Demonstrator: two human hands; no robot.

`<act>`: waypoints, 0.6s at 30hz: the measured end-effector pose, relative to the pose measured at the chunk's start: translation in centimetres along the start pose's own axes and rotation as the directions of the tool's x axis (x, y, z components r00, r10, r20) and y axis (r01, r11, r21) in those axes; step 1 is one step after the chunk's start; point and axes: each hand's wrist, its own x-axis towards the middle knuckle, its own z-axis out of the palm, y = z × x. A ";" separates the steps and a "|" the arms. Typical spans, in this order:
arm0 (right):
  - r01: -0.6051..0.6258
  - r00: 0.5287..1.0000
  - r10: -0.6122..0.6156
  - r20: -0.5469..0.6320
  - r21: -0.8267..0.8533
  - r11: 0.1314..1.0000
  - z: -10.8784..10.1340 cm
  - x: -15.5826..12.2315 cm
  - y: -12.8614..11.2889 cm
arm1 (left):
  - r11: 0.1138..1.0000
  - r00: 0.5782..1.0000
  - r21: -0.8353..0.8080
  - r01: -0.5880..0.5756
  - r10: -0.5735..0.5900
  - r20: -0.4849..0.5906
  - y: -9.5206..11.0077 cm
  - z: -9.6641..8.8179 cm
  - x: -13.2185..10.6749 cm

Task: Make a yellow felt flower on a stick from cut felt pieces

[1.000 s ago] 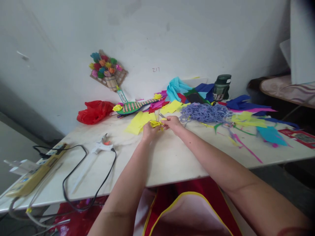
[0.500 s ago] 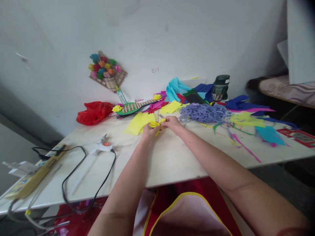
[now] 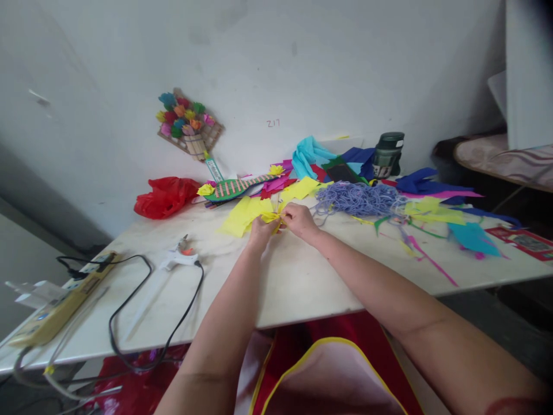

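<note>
Both hands meet over the middle of the table, around a small piece of gathered yellow crepe paper [image 3: 270,217]. My left hand [image 3: 261,232] grips it from the left, fingers closed. From the right, my right hand [image 3: 299,220] pinches its other edge between thumb and fingers. Just behind the hands lie flat yellow crepe sheets [image 3: 238,216]. A thin stick seems to stand out above the gathered paper; its lower end is hidden by the fingers. A tangle of purple yarn [image 3: 360,197] sits right of my right hand.
A white glue gun [image 3: 179,257] with a black cord lies left, near a yellow power strip [image 3: 64,305]. Behind are a red plastic bag [image 3: 166,197], a green craft piece with yellow flowers [image 3: 235,187] and a dark green bottle [image 3: 387,154]. Coloured paper scraps cover the right side.
My right hand has shifted slightly left, closer to my left hand, and its fingers have closed in on the yellow paper. The paper looks more bunched.
</note>
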 end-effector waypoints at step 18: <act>-0.440 0.879 0.467 0.097 0.545 0.714 0.2 0.6 0.0 | 0.981 0.998 -0.188 -0.043 0.050 0.032 -2.8 -0.9 1.6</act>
